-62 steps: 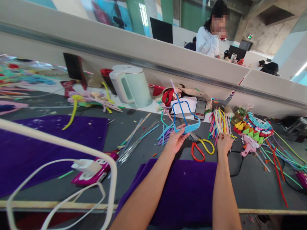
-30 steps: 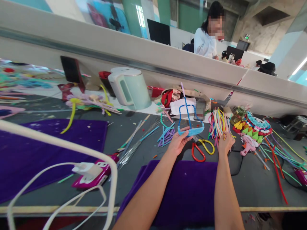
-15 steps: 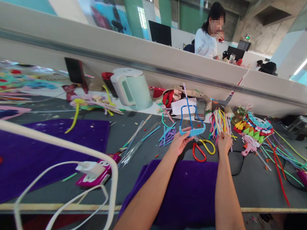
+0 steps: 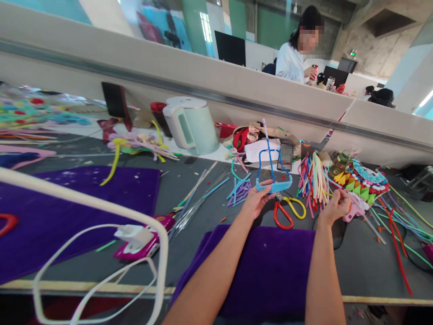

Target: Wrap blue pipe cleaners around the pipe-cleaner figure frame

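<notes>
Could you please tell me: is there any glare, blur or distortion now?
Head view, back: the window and light strip glare white; head view, far left: the colourful pile looks soft; head view, centre: the phone screen is pixelated, while the blue frame in the left hand is fairly clear; head view overall: the partition slants, so the picture looks tilted.

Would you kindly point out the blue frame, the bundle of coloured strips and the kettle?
Blue frame (image 4: 279,186), head view: on its light-blue lower band.
Bundle of coloured strips (image 4: 314,182), head view: on the strips near its middle.
Kettle (image 4: 202,127), head view: on the side of its body.
</notes>
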`<state>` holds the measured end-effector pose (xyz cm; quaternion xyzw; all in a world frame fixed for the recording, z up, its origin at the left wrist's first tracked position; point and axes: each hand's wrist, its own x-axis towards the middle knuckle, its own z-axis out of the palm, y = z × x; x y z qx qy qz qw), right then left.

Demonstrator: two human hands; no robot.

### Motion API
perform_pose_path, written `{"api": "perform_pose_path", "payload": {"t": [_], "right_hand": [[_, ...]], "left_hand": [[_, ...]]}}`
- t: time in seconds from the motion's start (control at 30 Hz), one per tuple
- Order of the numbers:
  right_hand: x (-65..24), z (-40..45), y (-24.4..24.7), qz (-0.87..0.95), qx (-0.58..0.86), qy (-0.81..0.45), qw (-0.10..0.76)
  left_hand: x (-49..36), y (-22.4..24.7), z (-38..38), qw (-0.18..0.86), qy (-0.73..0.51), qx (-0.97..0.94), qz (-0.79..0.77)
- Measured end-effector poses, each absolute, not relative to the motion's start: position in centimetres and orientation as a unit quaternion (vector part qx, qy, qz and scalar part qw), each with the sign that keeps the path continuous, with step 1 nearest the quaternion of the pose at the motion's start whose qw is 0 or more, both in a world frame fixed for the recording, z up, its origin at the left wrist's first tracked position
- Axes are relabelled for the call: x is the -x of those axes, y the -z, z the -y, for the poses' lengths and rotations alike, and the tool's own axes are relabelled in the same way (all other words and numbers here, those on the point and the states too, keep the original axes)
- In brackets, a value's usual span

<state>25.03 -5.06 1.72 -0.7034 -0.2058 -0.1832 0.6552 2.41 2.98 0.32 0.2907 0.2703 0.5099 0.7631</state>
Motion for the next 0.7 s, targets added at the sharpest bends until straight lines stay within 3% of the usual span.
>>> {"api": "perform_pose_path", "payload": {"t": [0.1,0.23,0.33,0.53,0.7], "right_hand": [[-25.5,5.4,-2.0,0.182,0.684,0.208,0.675],[-26.1,5.1,-1.4,0.194,0.714,0.214,0.638],[-26.4,4.8,-0.5,0.227,0.768,0.202,0.564],[-26.7,4.4,1.0,0.229,0.908,0.095,0.337],[-26.6,4.6,0.5,0.250,0.927,0.050,0.277]], "left_hand": [[-2.5,-0.3,-3.0,0.762,-0.509,-0.293,-0.272],[-2.5,-0.3,-3.0,0.763,-0.508,-0.296,-0.269],[-2.5,-0.2,-3.0,0.763,-0.508,-0.294,-0.271],[-2.5,-0.1,-3.0,0.763,-0.510,-0.290,-0.271],[-2.4,-0.1,-3.0,0.764,-0.509,-0.288,-0.273]]}}
